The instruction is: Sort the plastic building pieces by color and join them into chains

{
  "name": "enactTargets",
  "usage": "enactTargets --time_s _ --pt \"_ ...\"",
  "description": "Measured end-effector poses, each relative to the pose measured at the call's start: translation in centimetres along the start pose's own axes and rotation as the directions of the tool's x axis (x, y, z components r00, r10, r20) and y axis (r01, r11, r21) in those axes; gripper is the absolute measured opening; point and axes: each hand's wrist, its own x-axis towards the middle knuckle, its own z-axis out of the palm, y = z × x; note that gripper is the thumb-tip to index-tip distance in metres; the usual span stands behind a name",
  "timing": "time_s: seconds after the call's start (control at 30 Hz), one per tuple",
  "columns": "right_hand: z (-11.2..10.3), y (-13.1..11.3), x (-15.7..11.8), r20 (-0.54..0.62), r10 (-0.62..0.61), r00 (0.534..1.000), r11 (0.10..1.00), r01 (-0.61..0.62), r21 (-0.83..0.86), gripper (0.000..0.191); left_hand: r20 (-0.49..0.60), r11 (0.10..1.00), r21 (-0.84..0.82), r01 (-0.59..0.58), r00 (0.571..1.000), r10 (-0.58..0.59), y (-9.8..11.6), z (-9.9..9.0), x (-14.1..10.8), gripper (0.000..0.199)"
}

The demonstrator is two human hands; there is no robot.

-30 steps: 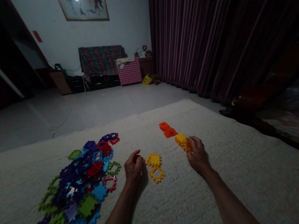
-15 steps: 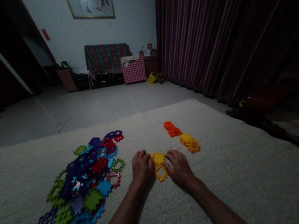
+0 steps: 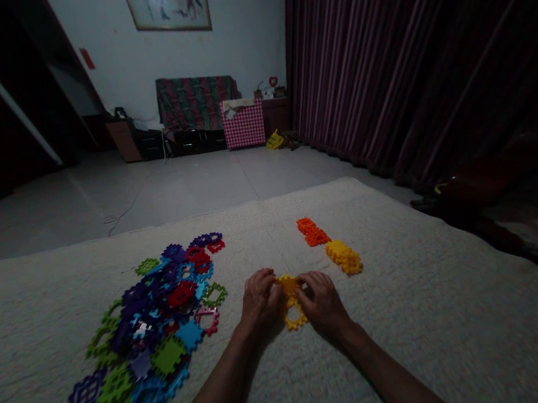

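Two yellow toothed pieces lie one behind the other between my hands: a solid yellow piece (image 3: pixel 288 285) at the back and a yellow frame piece (image 3: pixel 295 315) with an open middle nearer me. My left hand (image 3: pixel 262 300) grips the left edge of the solid piece, its fingers bent over it. On the opposite edge, my right hand (image 3: pixel 321 298) pinches the same piece with thumb and fingers. Parts of both pieces are hidden by my thumbs.
A large pile of purple, blue, green and red pieces (image 3: pixel 169 354) spreads over the pale mat (image 3: pixel 421 340) on the left. Orange pieces (image 3: pixel 312 231) and a yellow stack (image 3: pixel 343 258) lie behind my right hand. Dark curtains hang on the right.
Both hands have moved inward over the solid yellow piece, thumbs now covering its sides. The whole view has shifted slightly.
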Motion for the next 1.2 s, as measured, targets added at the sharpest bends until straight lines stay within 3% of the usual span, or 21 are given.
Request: enactTargets --time_s 0.13,0.27,0.4,0.57,0.73,0.9,1.0,1.1,1.2 --pt "-0.7 -0.2 0.3 -0.013 0.018 1.000 0.989 -0.016 0.145 0.010 0.007 0.999 -0.036 0.038 0.999 -0.038 -0.1 0.0 0.1 0.029" --pt "-1.2 1.1 0.5 -0.070 0.102 0.992 0.970 -0.084 0.226 0.013 0.024 0.999 -0.022 0.029 0.999 -0.029 -0.2 0.0 0.1 0.029" --pt "-1.1 2.0 0.4 -0.007 0.125 0.992 0.976 -0.121 0.182 0.020 0.062 0.999 0.007 -0.041 0.997 0.041 -0.4 0.0 -0.2 0.024" --pt "0.0 2.3 -0.2 0.077 0.026 0.997 0.999 -0.029 0.036 0.042 0.063 0.997 0.047 -0.055 0.997 0.052 -0.7 0.2 -0.3 0.025" --pt "0.1 3.0 -0.3 0.134 -0.077 0.988 0.995 0.084 -0.049 0.033 0.086 0.993 0.091 -0.070 0.994 0.062 -0.3 0.0 -0.3 0.025" --pt "-0.4 2.6 0.2 0.139 -0.076 0.987 0.995 0.083 -0.047 0.027 0.175 0.982 0.139 -0.125 0.980 0.099 0.6 -0.6 -0.3 0.025" --pt "-0.6 2.3 0.6 0.079 -0.008 0.997 0.999 0.004 0.045 0.028 0.212 0.979 0.153 -0.135 0.972 0.101 0.9 -0.9 -0.2 0.022" --pt "-0.9 2.5 0.8 0.001 0.155 0.988 0.981 -0.154 0.117 0.033 0.222 0.979 0.157 -0.127 0.971 0.091 1.0 -0.9 -0.1 0.022" --pt "-1.0 3.0 0.8 0.003 0.205 0.979 0.977 -0.205 0.064 0.037 0.217 0.981 0.152 -0.121 0.972 0.087 0.9 -0.8 -0.1 0.021"
